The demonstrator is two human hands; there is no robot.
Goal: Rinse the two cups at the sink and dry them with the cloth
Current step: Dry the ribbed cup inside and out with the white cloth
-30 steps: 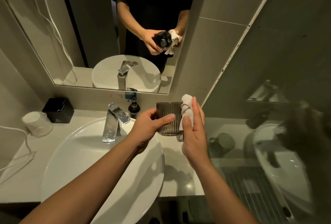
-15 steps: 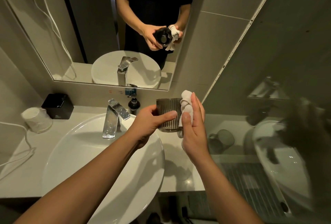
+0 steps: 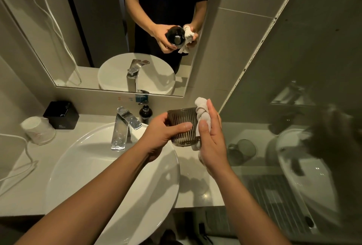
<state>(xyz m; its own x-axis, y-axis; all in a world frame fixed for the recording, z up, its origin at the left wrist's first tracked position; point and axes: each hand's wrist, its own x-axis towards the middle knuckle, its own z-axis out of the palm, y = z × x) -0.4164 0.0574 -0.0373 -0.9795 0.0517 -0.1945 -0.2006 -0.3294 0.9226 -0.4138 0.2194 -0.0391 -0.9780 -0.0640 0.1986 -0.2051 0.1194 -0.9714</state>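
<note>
— Where was the cup (image 3: 182, 119)?
— Above the sink's (image 3: 78, 166) right rim, with the left hand (image 3: 162, 133) curled round it.
— And the right hand (image 3: 211, 144)?
— It pinched the bunched cloth (image 3: 202, 115) against the cup's side. A second cup (image 3: 242, 149) possibly stood right of the sink, blurred.

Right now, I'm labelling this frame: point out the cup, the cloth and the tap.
cup (image 3: 183, 116), head view, ribbed side.
cloth (image 3: 202, 113), head view, bunched top.
tap (image 3: 119, 137), head view, chrome body.
</note>
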